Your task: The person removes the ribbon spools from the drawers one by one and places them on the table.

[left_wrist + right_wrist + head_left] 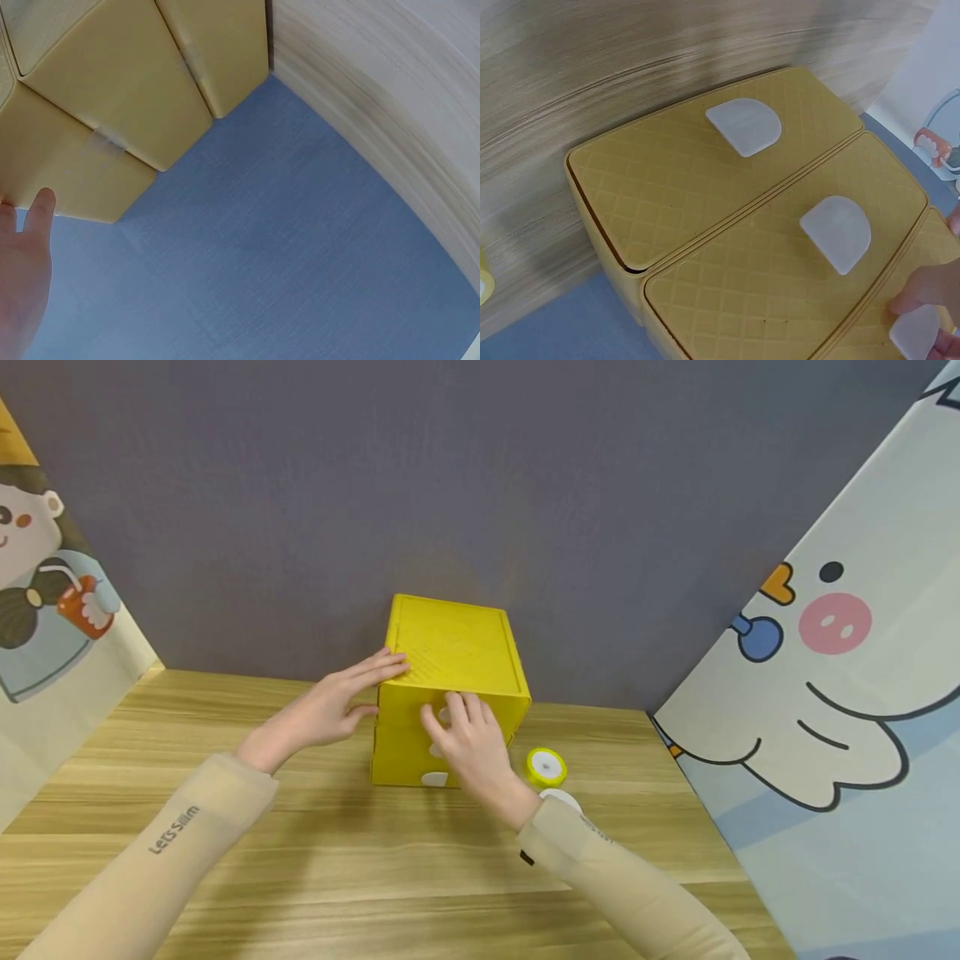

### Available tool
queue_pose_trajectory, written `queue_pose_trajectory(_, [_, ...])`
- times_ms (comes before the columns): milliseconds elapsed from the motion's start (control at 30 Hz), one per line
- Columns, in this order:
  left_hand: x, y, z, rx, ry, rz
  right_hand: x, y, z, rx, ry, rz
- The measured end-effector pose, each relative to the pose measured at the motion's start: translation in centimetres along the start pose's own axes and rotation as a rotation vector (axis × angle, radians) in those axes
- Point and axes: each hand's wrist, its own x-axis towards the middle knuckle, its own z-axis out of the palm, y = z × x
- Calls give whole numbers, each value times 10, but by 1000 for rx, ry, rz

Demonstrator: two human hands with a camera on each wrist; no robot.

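A small yellow three-drawer box point(461, 643) stands against the grey wall, its drawer fronts bearing white half-round pulls. My left hand point(337, 700) rests its straight fingers on the top left edge, the thumb beside the front corner. In the left wrist view, fingers point(39, 214) of that hand lie against the yellow side. At the top drawer, my right hand point(477, 745) has thumb and fingers around its white pull point(915, 334). The middle drawer's pull point(838, 234) and the bottom drawer's pull point(748, 126) are untouched. All drawer fronts sit nearly flush.
Right of the box lies a yellow roll with a white centre point(546, 767). A white round thing point(562, 797) and a small black piece point(527, 857) show beside the right sleeve. Printed panels point(847, 693) flank the wood-grain table point(360, 868) on both sides.
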Motion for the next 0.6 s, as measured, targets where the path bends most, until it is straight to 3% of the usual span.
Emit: queue_pose_trajectory(600, [0, 1, 0, -11, -13, -23, -5, -4, -3, -58, 41, 2])
